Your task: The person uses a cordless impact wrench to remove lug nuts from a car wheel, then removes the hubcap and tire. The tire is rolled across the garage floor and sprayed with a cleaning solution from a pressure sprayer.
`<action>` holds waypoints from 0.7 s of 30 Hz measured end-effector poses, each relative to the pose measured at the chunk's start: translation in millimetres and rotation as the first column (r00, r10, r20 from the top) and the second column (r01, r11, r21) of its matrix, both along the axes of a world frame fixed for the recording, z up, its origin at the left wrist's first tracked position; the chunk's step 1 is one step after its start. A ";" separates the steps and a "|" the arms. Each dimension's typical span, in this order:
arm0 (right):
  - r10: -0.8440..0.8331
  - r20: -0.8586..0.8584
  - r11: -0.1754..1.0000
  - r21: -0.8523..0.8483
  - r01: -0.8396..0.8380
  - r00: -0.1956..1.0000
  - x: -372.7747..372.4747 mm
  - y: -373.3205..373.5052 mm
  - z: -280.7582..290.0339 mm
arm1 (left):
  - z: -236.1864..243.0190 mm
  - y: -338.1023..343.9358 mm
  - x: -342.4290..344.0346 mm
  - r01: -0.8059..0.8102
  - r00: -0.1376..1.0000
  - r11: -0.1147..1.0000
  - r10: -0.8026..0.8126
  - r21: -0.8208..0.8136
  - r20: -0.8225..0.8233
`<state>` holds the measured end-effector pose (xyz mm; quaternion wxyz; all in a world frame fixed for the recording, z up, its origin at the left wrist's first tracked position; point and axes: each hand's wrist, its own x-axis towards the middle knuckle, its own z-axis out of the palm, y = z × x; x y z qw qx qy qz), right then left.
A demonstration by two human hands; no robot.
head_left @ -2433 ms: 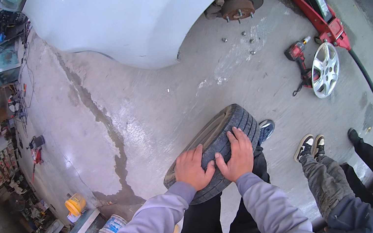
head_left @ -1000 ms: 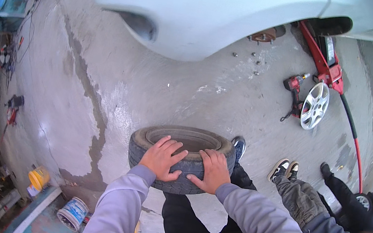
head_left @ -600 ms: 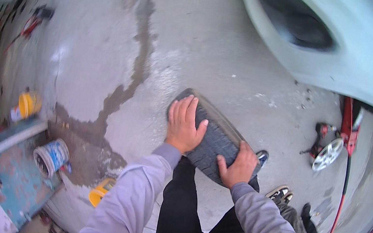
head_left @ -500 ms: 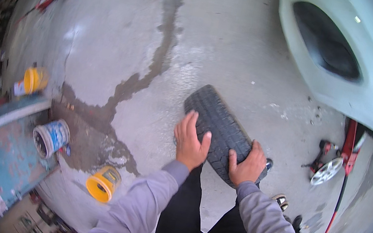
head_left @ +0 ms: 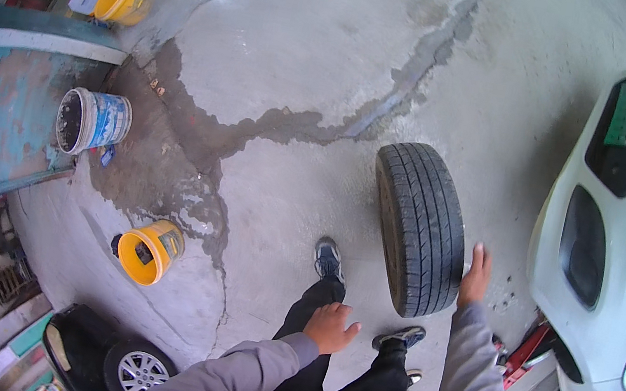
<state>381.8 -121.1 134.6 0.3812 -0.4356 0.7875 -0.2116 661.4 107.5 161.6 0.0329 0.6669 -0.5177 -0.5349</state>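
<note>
A black tyre stands on its tread on the concrete floor in front of me, leaning slightly, its grooved face turned up toward me. My right hand is at the tyre's right side, fingers stretched out; whether it touches the rubber I cannot tell. Off the tyre, my left hand hangs over my left thigh with the thumb apart and nothing in it. My shoes show on either side below the tyre, the left shoe farther forward.
A white car fills the right side, a red floor jack by it. At left are a yellow bucket, a white-and-blue bucket and another yellow bucket. A wet streak crosses the floor. A wheel sits lower left.
The tyre has moved ahead of me and turned, now standing away from my legs. My left hand has come off it, and my right hand has shifted to its side. The view has swung left.
</note>
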 end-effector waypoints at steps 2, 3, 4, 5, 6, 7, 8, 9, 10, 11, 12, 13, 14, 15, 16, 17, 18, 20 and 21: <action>-0.077 0.014 0.972 0.225 0.072 0.997 -4.4 20.0 -7.0 | 0.0 -13.1 24.1 -0.044 0.999 0.999 0.044 -0.010 -0.022; -0.047 0.005 0.992 0.119 0.046 0.999 0.7 21.7 -14.5 | 0.0 -18.5 36.4 -0.060 0.998 0.998 0.060 -0.005 -0.028; -0.058 -0.041 0.995 0.079 0.061 0.997 8.9 20.9 -20.9 | 0.2 -22.2 47.6 -0.112 0.993 0.994 0.112 0.004 -0.031; -0.069 -0.083 0.997 0.041 0.072 0.994 20.7 15.1 -26.8 | 0.0 -24.4 57.8 -0.160 0.987 0.987 0.160 0.017 -0.024; -0.078 -0.117 0.997 0.008 0.079 0.990 36.3 6.2 -30.8 | 1.0 -24.6 66.5 -0.212 0.977 0.977 0.213 0.013 -0.010; -0.090 -0.146 0.996 -0.027 0.087 0.985 54.2 -5.2 -32.6 | 0.9 -25.0 73.8 -0.250 0.968 0.968 0.251 0.026 -0.015; -0.129 -0.198 0.992 -0.018 0.128 0.972 75.6 -19.5 -32.3 | 0.8 -25.9 79.4 -0.268 0.963 0.961 0.270 0.075 -0.017; -0.074 -0.285 0.997 -0.006 0.075 0.956 91.9 -36.9 -26.6 | 0.9 -26.5 79.7 -0.288 0.957 0.952 0.291 0.102 -0.013; -0.053 -0.107 0.998 -0.021 0.051 0.993 112.6 -60.2 -21.5 | -0.7 -30.9 80.7 -0.296 0.954 0.945 0.300 0.141 -0.004; -0.043 0.040 0.999 -0.016 0.044 0.998 131.0 -83.6 -14.2 | -1.3 -35.9 78.3 -0.319 0.944 0.932 0.328 0.174 -0.028; -0.023 0.171 0.999 -0.019 0.026 0.985 147.4 -107.7 -6.0 | -3.0 -44.6 75.9 -0.303 0.947 0.938 0.316 0.169 -0.051; -0.051 0.375 0.999 0.003 0.054 0.925 161.0 -133.6 1.6 | -3.5 -55.0 74.2 -0.297 0.946 0.942 0.312 0.157 -0.083; -0.064 0.557 0.998 0.014 0.067 0.828 172.3 -161.1 6.7 | -4.1 -68.5 74.8 -0.279 0.949 0.949 0.296 0.149 -0.110; -0.024 0.734 0.999 -0.010 0.046 0.679 181.6 -185.8 8.1 | -3.9 -84.7 78.0 -0.286 0.946 0.948 0.302 0.136 -0.118; -0.061 0.674 0.998 0.048 0.038 0.736 183.8 -203.4 8.6 | -1.1 -100.6 83.5 -0.290 0.944 0.949 0.305 0.123 -0.123; -0.044 0.631 0.997 0.071 -0.002 0.774 183.0 -218.4 4.7 | 2.1 -117.8 93.8 -0.292 0.945 0.951 0.304 0.106 -0.119; -0.023 0.588 0.994 0.096 -0.041 0.808 178.5 -231.4 -2.2 | 5.2 -135.7 109.0 -0.287 0.948 0.952 0.298 0.109 -0.109; 0.049 0.447 0.985 0.129 -0.119 0.893 167.4 -236.6 -25.0 | 10.2 -172.7 145.9 -0.270 0.958 0.956 0.278 0.113 -0.068; 0.099 0.373 0.977 0.140 -0.161 0.922 162.4 -236.3 -37.5 | 12.6 -188.5 166.8 -0.267 0.961 0.955 0.274 0.127 -0.041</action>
